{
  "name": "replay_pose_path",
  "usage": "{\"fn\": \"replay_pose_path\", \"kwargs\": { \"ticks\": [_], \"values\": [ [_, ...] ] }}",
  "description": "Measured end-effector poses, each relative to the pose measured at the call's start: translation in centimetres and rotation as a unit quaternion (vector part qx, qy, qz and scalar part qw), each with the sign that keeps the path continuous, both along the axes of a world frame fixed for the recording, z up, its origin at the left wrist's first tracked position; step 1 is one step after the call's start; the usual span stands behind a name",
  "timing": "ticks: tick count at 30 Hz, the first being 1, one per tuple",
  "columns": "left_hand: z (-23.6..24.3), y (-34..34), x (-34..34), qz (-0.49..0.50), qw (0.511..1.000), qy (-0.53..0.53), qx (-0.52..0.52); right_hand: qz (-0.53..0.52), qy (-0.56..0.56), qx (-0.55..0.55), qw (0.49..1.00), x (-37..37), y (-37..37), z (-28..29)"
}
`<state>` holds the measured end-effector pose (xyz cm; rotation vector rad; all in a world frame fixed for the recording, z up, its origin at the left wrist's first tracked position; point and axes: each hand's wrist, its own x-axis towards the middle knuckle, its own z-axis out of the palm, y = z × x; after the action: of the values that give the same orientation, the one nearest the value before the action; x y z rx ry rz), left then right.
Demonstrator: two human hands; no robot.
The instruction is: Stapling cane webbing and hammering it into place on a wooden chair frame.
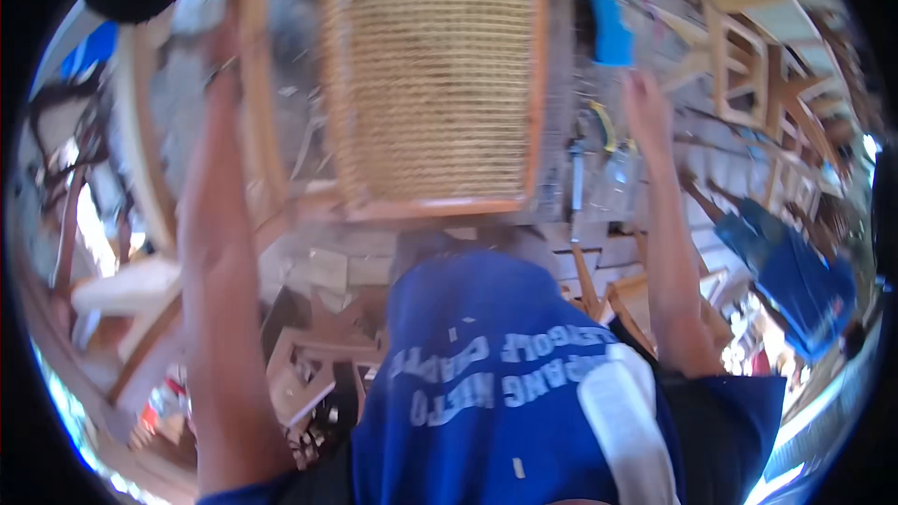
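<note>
1. a rectangular woven cane panel is filling the top centre of the frame, its pale tan weave sitting inside a wooden border.
2. the left hand is showing at upper left, just beside a pale wooden bar and near a whitish thing. blur is hiding its fingers, so i cannot tell how far open it is or whether it is holding anything.
3. the right hand is showing at upper right, just below a bright blue object. its fingers seem to be curling inward, but i cannot tell whether they are gripping anything.
4. left of and below that hand, a yellow-and-black tool and a long thin tool are lying near each other.
5. pale wooden frames are standing at far upper right.
6. a co-worker in blue is appearing at the right edge.
</note>
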<state>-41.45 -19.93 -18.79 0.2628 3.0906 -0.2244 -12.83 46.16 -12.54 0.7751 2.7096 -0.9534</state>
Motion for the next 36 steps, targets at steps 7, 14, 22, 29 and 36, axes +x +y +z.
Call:
{"fn": "replay_pose_path", "kwargs": {
  "ticks": [7,14,22,29,36],
  "values": [
    [1.4,9.6,-0.7,0.094,0.989,-0.034,0.107,0.029,-0.077,0.041,0.996,23.9,-4.1,-8.5],
    [-0.4,8.9,-2.5,0.08,0.98,-0.056,0.173,-0.032,-0.028,0.347,0.937,23.7,-8.6,-7.8],
    [-1.4,9.1,-4.5,0.087,0.977,-0.061,0.185,-0.16,0.083,-0.079,0.98,23.6,-16.5,2.7],
    [-2.6,8.9,-5.2,0.107,0.973,-0.075,0.193,-0.017,-0.014,-0.244,0.969,22.2,-27.6,5.7],
    [-1.7,9.4,-4.6,0.132,0.966,-0.083,0.208,0.095,0.182,-0.115,0.972,16.5,-30.9,4.7]
  ]
}}
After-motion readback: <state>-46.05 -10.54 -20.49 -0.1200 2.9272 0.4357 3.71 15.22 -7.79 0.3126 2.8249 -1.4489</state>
